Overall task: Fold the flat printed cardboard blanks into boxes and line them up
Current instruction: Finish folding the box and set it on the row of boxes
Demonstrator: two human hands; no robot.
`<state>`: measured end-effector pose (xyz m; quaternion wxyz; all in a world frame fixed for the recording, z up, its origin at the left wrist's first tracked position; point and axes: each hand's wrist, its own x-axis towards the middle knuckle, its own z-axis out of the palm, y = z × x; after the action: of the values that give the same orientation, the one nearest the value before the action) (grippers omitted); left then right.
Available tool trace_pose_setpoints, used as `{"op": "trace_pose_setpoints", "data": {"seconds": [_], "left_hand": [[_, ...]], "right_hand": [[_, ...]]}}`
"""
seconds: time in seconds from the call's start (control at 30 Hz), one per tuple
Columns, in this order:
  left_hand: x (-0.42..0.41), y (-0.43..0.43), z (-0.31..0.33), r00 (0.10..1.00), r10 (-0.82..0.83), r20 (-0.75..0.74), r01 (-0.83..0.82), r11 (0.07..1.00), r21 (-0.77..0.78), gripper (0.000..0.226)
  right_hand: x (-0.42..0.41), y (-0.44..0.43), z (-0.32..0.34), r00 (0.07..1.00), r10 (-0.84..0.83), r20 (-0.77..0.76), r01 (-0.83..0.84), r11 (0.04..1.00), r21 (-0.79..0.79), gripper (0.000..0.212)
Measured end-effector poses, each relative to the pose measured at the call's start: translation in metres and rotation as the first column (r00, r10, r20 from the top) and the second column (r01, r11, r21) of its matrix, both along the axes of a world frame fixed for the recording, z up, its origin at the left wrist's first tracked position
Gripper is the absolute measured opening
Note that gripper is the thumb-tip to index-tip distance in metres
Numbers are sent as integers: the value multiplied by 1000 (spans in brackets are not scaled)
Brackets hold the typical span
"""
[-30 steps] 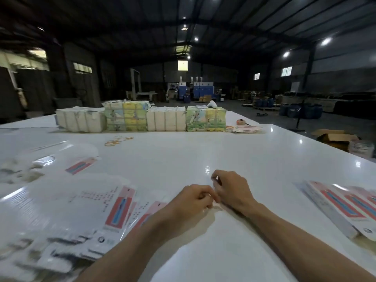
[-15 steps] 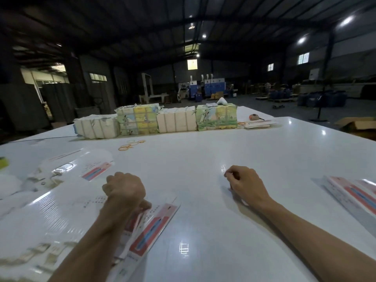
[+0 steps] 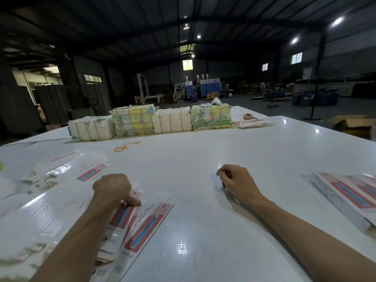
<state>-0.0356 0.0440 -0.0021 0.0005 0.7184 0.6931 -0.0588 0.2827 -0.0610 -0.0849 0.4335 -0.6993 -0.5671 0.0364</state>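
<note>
White gloss table (image 3: 203, 159), dim warehouse hall behind it.

Hard to read: the loose pile of flat blanks (image 3: 46, 212) at the left edge is motion-blurred and cut off by the frame. The left hand (image 3: 113, 187) shows knuckles up. Its thumb is pressed on the top blank (image 3: 122, 215) and its fingers are curled out of sight, so I can't tell whether it pinches the blank or only pins it. The right hand (image 3: 238, 181) rests on bare table with fingers curled in, thumb against forefinger, nothing visible between them. The stack of blanks (image 3: 343, 197) at far right is cut off by the frame.

Counts:
- Two hands.
- Two pink-and-blue printed blanks legible at the left thumb, the second blank (image 3: 146, 224) just beside the first, plus one further blank (image 3: 91, 173) beyond the hand.
- Four wrapped bundles (image 3: 173, 123) in a row at the far side, two plain and two printed.
- Rubber bands (image 3: 125, 147) in front of the bundles overlap, so their count is unclear.
- One open carton (image 3: 353, 125) on the floor at right.
- No folded box seen.

Change: one second ago both hands met mid-table. The left has since gone out to the pile and its thumb is now extended. The right has barely moved.
</note>
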Motion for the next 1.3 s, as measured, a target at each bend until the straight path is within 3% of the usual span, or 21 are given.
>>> {"op": "trace_pose_setpoints", "data": {"seconds": [0.07,0.2,0.3,0.37,0.43,0.5,0.57,0.7,0.83,0.97,1.07,1.2,1.3], "left_hand": [[-4,5,1,999,-7,43,8,1000,-18,69],[-4,14,2,981,-125,146,116,991,70,35],[9,20,7,898,-233,373,226,972,62,28],[25,19,11,736,-247,630,324,946,-8,25],[46,13,11,470,-127,874,468,875,-125,29],[71,6,3,228,60,972,608,770,-191,34],[97,-3,-16,142,132,981,652,733,-194,36],[126,-18,-65,79,230,970,702,678,-218,53],[131,-21,-79,-18,296,955,727,660,-191,69],[130,-26,-71,-122,273,954,730,676,-100,80],[127,-29,-73,-117,259,959,696,710,-107,80],[123,-30,-74,-85,285,955,710,689,-142,78],[122,-30,-75,-67,249,966,680,720,-138,68]], "right_hand": [[0,0,0,1000,8,-8,-8,1000,-2,21],[0,2,0,1000,24,-14,-24,1000,-11,21],[0,3,0,999,29,-15,-29,1000,0,22],[0,4,0,999,30,-16,-29,999,22,22],[1,4,1,999,34,-27,-32,998,51,21],[1,4,3,999,30,-31,-27,995,91,20],[2,4,4,999,18,-38,-12,990,138,18],[4,4,3,998,-26,-65,41,971,237,16],[0,7,8,998,-43,43,27,942,333,21],[-7,5,10,971,85,222,-128,974,187,30],[-11,1,9,957,123,263,-166,976,145,35],[-12,-2,18,958,137,252,-187,965,186,25],[-15,-3,19,914,139,381,-205,969,139,26]]}}
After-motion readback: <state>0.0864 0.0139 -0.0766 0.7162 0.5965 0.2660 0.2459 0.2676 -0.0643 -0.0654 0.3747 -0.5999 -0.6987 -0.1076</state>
